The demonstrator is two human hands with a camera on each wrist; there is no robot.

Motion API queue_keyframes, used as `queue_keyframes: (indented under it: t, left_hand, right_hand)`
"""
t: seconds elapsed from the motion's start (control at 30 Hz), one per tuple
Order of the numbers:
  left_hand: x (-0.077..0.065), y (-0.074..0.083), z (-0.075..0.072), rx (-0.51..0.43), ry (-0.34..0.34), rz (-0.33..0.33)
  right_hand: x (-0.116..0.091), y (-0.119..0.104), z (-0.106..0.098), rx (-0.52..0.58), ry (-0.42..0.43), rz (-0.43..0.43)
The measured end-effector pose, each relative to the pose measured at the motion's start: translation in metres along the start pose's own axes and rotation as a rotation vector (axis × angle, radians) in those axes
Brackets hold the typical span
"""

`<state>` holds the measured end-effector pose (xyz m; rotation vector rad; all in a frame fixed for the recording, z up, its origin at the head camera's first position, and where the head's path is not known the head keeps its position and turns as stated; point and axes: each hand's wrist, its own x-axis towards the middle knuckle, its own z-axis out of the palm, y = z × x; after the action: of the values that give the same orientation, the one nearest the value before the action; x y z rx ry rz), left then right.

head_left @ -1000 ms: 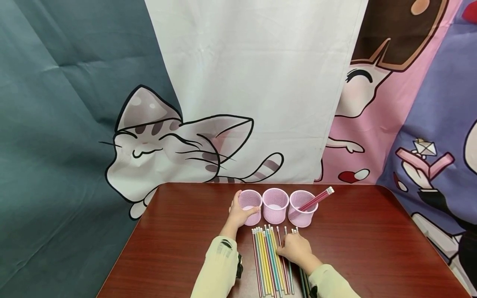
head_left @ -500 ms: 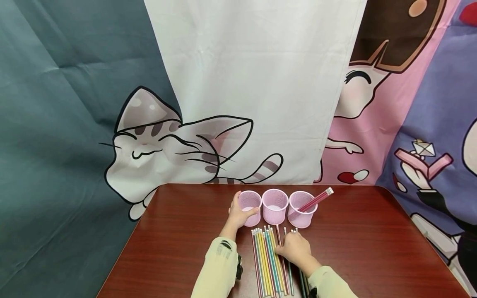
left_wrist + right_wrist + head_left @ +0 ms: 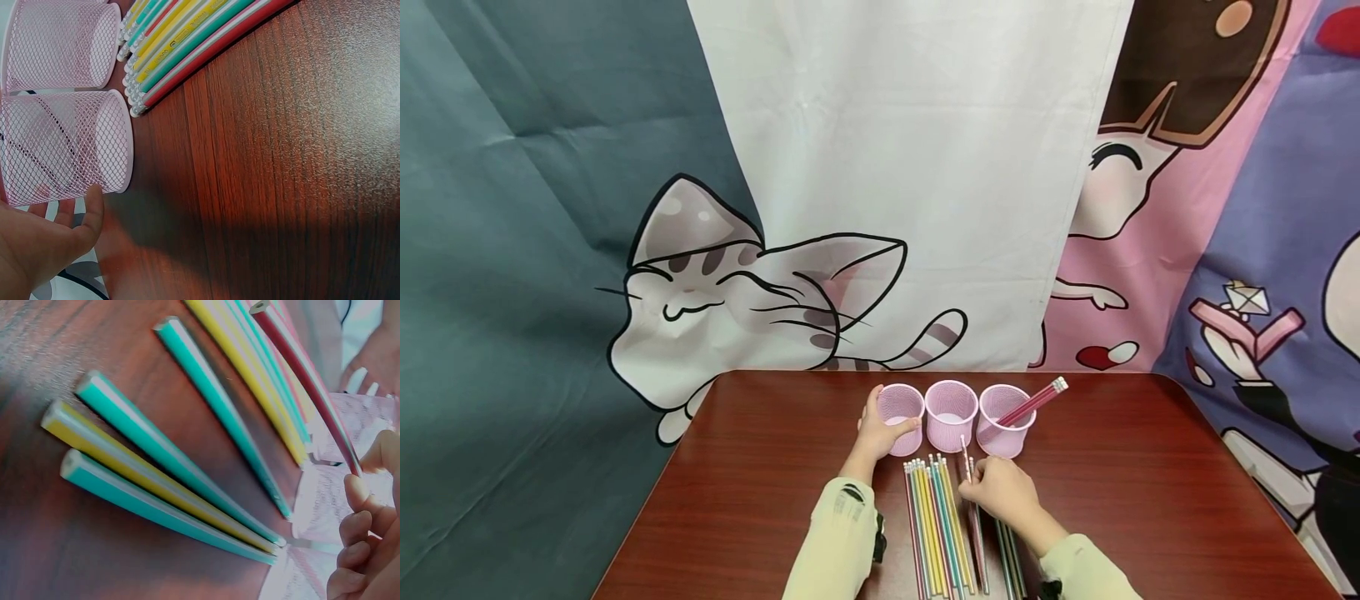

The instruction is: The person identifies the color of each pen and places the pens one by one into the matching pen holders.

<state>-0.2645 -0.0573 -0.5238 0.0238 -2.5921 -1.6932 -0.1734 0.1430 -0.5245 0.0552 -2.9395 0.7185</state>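
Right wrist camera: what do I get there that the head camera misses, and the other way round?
Right wrist only: a close-up of the flat, unsharpened end of the red pencil. Head only: the printed cat, the pale sleeves and the red pencils leaning in the rightmost cup. Both: the right hand pinching that pencil, the left hand, loose pencils on the table, and parts of the pink cups.
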Motion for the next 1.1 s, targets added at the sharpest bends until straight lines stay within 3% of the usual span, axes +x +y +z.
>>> queue_keyframes:
  t: [0.5, 1.1]
  left_hand:
    - [0.0, -0.001, 0.0, -0.001, -0.003, 0.001]
    - [0.0, 0.0, -0.001, -0.011, -0.002, 0.001]
  right_hand:
    - [0.008, -0.009, -0.041, 0.078, 0.02, -0.004]
    - [0.026, 0.0, -0.071, 0.158, 0.06, 0.026]
